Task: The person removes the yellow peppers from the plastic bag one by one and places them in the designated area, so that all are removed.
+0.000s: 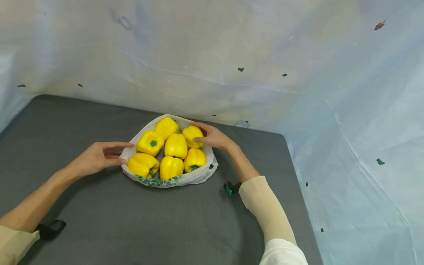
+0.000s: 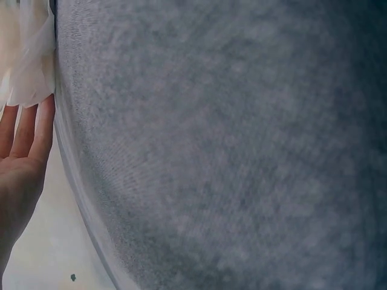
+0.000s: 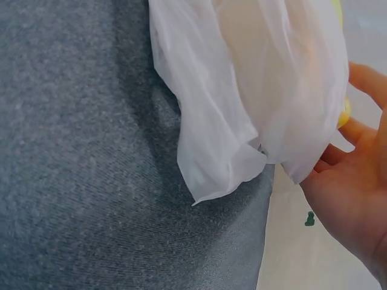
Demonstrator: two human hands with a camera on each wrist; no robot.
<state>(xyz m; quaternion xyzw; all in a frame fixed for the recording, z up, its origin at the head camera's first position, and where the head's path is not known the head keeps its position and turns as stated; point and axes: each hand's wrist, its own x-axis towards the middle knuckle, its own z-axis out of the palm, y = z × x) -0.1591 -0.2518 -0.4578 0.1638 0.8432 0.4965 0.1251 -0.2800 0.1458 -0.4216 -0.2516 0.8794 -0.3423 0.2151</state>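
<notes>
Pale sheeting (image 1: 212,51) hangs behind a dark grey counter (image 1: 159,224). Near the counter's far edge sits a white bag (image 1: 195,177), mouth upward and spread wide, containing seven yellow peppers (image 1: 176,146); packed side by side within its walls, they are probably thus prevented from rolling. Left hand (image 1: 92,157) touches the bag's left rim, fingers extended and thumb apart, seemingly to steady that side. Right hand (image 1: 214,138) is opposite, thumb and index finger spread about the rear right pepper (image 1: 190,134); whether it grips pepper or bag cannot be told.
</notes>
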